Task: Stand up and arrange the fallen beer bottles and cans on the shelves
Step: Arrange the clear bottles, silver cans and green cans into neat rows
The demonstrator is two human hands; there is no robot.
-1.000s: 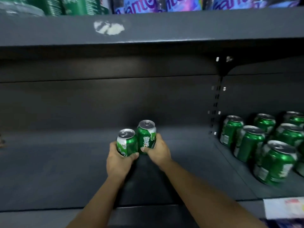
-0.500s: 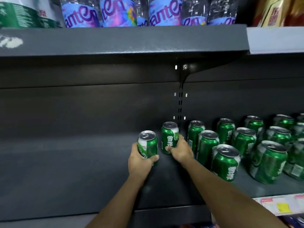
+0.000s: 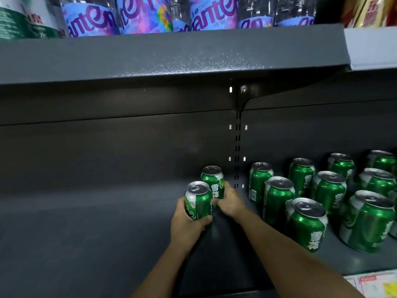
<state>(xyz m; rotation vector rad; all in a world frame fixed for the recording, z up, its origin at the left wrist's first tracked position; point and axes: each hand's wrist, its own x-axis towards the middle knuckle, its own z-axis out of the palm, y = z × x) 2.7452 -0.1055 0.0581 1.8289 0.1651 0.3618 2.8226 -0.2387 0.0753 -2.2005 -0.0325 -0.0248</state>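
Left hand (image 3: 186, 224) grips one upright can (image 3: 198, 201); right hand (image 3: 229, 201) grips another (image 3: 212, 182) just behind it. Both stand on the shelf (image 3: 86, 233), left of the can group (image 3: 305, 198), which lies nearer the right hand.

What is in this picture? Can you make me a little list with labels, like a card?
place: dark grey metal shop shelf
left hand: grips a green aluminium beer can with a white band, upright
right hand: grips a second green aluminium beer can, upright, just behind the first
cans nearby: group of upright green beer cans to the right
shelf above: clear plastic bottles with purple labels
fallen cans: none in view
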